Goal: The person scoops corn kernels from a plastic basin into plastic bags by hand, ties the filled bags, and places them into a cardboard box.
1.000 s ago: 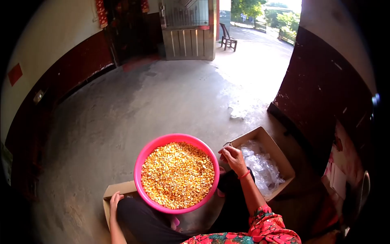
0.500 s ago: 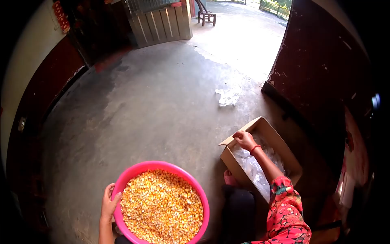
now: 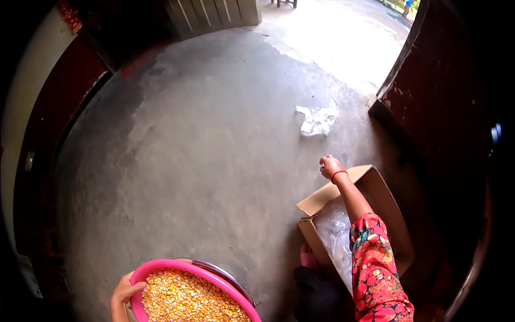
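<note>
A pink basin [image 3: 144,266] full of yellow corn kernels [image 3: 193,300] is at the bottom of the head view, its lower part cut off. My left hand [image 3: 125,291] grips its left rim, thumb on the inner side. Part of a dark round rim [image 3: 238,284] shows under the basin's far right side. My right hand [image 3: 331,167] is over the floor just beyond the open cardboard box [image 3: 322,198]. Its fingers are curled in, and whatever they may hold is hidden. Clear plastic [image 3: 333,228] fills the box beneath my right forearm.
A crumpled piece of clear plastic [image 3: 317,118] lies on the concrete floor [image 3: 204,145] past my right hand. Dark red wall panels [image 3: 445,102] stand on the right, by the bright doorway. A pink shoe [image 3: 308,257] is beside the box.
The basin has shifted lower and left in view and looks more tilted, exposing the dark rim below it. My right hand has moved from above the box to beyond its far edge. The view has shifted.
</note>
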{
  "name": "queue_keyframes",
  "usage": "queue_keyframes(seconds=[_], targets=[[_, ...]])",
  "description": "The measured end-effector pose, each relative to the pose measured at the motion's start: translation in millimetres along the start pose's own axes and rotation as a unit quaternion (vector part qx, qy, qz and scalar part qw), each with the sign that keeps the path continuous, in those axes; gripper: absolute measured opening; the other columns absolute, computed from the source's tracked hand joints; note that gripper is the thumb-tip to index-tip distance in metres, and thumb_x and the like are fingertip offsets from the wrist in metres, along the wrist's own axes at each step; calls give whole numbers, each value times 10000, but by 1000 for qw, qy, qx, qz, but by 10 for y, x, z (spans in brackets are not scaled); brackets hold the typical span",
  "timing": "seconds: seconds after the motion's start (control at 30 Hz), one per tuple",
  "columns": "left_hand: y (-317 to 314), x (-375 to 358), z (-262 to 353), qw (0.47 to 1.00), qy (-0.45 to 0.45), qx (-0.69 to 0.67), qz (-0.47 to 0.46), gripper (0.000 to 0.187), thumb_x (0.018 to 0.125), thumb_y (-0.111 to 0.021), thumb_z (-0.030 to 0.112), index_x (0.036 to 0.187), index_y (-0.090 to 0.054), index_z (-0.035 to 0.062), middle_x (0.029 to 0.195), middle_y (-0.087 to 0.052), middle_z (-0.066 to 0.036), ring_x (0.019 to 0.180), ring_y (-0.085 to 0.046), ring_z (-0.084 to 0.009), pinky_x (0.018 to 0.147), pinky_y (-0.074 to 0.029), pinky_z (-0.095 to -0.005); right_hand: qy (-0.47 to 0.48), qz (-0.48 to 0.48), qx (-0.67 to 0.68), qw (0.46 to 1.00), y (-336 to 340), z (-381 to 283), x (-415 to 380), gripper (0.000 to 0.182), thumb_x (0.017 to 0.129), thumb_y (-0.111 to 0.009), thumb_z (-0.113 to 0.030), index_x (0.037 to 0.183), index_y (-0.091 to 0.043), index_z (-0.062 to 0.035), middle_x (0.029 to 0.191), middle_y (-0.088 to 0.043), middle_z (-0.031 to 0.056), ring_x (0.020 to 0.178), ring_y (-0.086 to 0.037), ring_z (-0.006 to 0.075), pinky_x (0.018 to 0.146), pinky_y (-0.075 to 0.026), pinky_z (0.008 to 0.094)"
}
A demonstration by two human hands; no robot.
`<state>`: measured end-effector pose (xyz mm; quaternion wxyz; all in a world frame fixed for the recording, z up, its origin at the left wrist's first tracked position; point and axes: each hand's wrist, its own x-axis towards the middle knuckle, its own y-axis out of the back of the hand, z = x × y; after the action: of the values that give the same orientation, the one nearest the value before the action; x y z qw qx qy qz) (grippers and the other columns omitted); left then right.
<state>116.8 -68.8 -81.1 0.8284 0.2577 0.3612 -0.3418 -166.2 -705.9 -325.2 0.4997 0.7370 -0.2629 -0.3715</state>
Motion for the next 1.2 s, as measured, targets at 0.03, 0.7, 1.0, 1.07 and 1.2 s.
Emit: queue_keyframes(seconds=[0.03, 0.7, 1.0, 1.07, 1.2], targets=[[17, 30, -36, 1000, -7, 15, -6, 699, 679, -816, 320, 1212, -514, -17, 1102, -616, -65, 974, -584, -177, 886, -465, -315, -7, -1, 7, 1000, -79, 81, 8, 218, 773, -552, -92, 973, -641, -86, 1066, -575, 182, 1003, -570, 351, 882, -470, 404], [-273, 175, 44, 998, 40, 31, 44, 709, 827, -445, 566, 1157, -543, -54, 1138, -601, -147, 1050, -560, -242, 970, -413, -357, -80, 9, -48, 996, -529, -263, 1234, 262, 878, -455, -45, 1113, -570, -62, 1528, -133, 12, 1198, -452, 269, 913, -476, 427], [-286, 174, 53, 997, 56, 24, 57, 781, 881, -282, 616, 1116, -566, -73, 1140, -599, -179, 1084, -548, -274, 994, -398, -378, -173, 14, 74, 982, -1066, 103, 1911, 540, 939, -331, -240, 1436, -148, -339, 1420, -347, 127, 1189, -471, 376, 998, -394, 442], [-270, 164, 68, 997, 54, 21, 60, 805, 893, -245, 627, 1107, -571, -77, 1141, -599, -187, 1092, -545, -281, 999, -394, -382, -218, -8, 124, 968, -924, -18, 1859, 563, 945, -300, -275, 1453, -81, -379, 1425, -347, 128, 1225, -442, 386, 1026, -370, 432], [-173, 110, 70, 994, 77, 17, 69, 890, 906, -142, 655, 1050, -598, -95, 1118, -608, -205, 1087, -551, -301, 1004, -393, -388, -163, -12, 80, 983, -1215, 80, 1998, 588, 928, -351, -193, 1468, -121, -241, 1460, -295, 106, 1307, -355, 334, 1059, -340, 408]])
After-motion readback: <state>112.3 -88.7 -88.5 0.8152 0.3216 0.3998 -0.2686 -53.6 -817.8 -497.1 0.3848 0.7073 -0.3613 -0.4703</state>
